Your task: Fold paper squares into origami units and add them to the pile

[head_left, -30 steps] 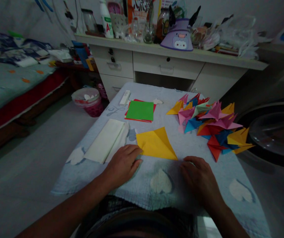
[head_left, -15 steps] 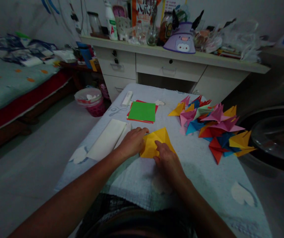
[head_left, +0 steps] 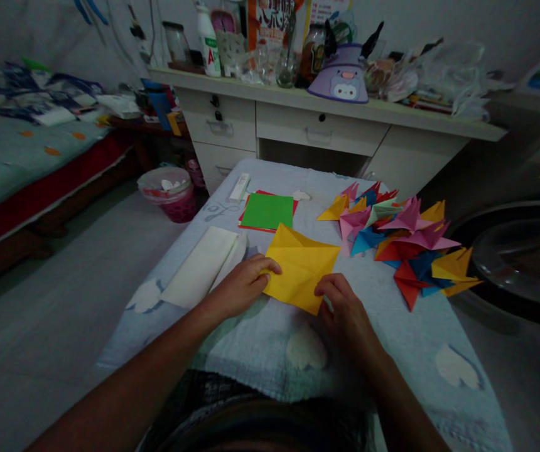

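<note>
The yellow paper sheet [head_left: 301, 267] is lying opened out, creased, on the cloth-covered table [head_left: 392, 326], so its folding is only just beginning. The left hand [head_left: 242, 285] is pinching its left corner and the right hand [head_left: 345, 307] is gripping its near edge, hands apart. Beside it the heap of folded paper pieces [head_left: 402, 242] is already waiting finished, while the green paper stack [head_left: 266, 211] is sitting untouched.
</note>
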The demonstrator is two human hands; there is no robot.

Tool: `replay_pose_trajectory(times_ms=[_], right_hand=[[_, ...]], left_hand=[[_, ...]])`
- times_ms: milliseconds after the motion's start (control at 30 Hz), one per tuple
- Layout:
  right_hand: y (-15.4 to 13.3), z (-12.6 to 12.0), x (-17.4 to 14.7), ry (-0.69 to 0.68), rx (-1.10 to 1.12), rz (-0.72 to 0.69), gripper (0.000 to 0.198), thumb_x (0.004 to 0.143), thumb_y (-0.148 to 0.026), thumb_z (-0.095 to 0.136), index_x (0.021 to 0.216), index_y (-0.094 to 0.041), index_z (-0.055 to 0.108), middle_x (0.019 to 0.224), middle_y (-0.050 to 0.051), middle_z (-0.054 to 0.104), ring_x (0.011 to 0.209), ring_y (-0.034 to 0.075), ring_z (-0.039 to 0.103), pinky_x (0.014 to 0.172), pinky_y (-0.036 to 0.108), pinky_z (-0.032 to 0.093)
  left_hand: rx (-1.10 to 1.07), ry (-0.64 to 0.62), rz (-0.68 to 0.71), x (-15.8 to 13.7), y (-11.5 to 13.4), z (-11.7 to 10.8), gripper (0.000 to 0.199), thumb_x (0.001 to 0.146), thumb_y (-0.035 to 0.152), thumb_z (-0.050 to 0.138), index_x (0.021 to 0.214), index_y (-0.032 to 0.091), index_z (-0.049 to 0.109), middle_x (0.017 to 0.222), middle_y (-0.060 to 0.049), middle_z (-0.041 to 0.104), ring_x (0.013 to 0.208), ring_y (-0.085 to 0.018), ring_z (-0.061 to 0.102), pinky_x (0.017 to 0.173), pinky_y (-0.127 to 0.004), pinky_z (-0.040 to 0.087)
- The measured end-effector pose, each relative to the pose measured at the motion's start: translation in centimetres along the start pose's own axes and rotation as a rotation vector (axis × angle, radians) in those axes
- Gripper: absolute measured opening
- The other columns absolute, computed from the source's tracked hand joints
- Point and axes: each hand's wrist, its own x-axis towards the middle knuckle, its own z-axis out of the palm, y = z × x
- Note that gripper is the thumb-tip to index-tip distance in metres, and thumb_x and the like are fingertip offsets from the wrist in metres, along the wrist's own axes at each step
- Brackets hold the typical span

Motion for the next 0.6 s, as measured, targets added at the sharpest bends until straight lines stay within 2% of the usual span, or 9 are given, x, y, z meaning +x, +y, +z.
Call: replay_pose_trajectory(times_ms=[100, 200, 267, 367, 467, 600], right_hand=[[1.1, 0.2, -0.5, 0.015, 0.017, 0.003, 0.037, 0.069, 0.001, 0.042, 0.096, -0.021, 0.054, 0.110, 0.008, 0.053, 0.096, 0.018, 0.060, 0.082, 0.032, 0.053], [1.9, 0.6, -1.0, 0.023, 0.036, -0.023, 0.040, 0.070, -0.001, 0.050, 0.103, -0.023, 0.054, 0.120, 0.009, 0.050, 0.103, 0.021, 0.059, 0.084, 0.035, 0.054], [2.2, 0.8, -1.2, 0.062, 0.029, -0.065, 0.033, 0.077, -0.005, 0.052, 0.103, -0.024, 0.055, 0.124, 0.009, 0.049, 0.109, 0.022, 0.057, 0.088, 0.038, 0.053], [2.3, 0.9, -1.4, 0.156, -0.054, -0.132, 0.019, 0.084, -0.010, 0.053, 0.095, -0.025, 0.058, 0.123, 0.009, 0.050, 0.116, 0.026, 0.052, 0.094, 0.045, 0.049], [2.2, 0.7, -1.6, 0.184, -0.172, -0.156, 0.014, 0.085, -0.011, 0.056, 0.088, -0.024, 0.061, 0.118, 0.009, 0.056, 0.110, 0.028, 0.052, 0.091, 0.050, 0.048], [2.1, 0.7, -2.0, 0.145, -0.196, -0.135, 0.016, 0.084, -0.008, 0.057, 0.092, -0.021, 0.063, 0.111, 0.010, 0.061, 0.099, 0.026, 0.053, 0.083, 0.045, 0.051]], left_hand=[[-0.123, 0.022, -0.093, -0.4, 0.1, 0.8, 0.029, 0.084, 0.017, 0.045, 0.105, 0.019, 0.066, 0.106, -0.006, 0.065, 0.095, -0.019, 0.062, 0.086, -0.035, 0.049], [-0.238, 0.050, -0.169, -0.7, 0.4, 1.4, 0.029, 0.084, 0.020, 0.050, 0.106, 0.018, 0.068, 0.110, -0.007, 0.065, 0.101, -0.020, 0.060, 0.093, -0.036, 0.045], [-0.328, 0.068, -0.217, -0.8, 0.5, 1.8, 0.029, 0.083, 0.021, 0.052, 0.107, 0.018, 0.068, 0.114, -0.008, 0.065, 0.105, -0.021, 0.059, 0.096, -0.037, 0.043], [-0.467, 0.071, -0.299, -1.0, 0.7, 2.4, 0.032, 0.082, 0.024, 0.054, 0.111, 0.016, 0.066, 0.114, -0.009, 0.065, 0.099, -0.021, 0.060, 0.090, -0.036, 0.045], [-0.525, 0.060, -0.355, -1.4, 0.8, 2.8, 0.036, 0.082, 0.027, 0.055, 0.115, 0.015, 0.064, 0.110, -0.009, 0.065, 0.091, -0.020, 0.060, 0.083, -0.034, 0.046], [-0.507, 0.033, -0.343, -2.0, 0.6, 3.3, 0.036, 0.082, 0.028, 0.056, 0.115, 0.016, 0.063, 0.109, -0.009, 0.065, 0.093, -0.020, 0.060, 0.083, -0.035, 0.047]])
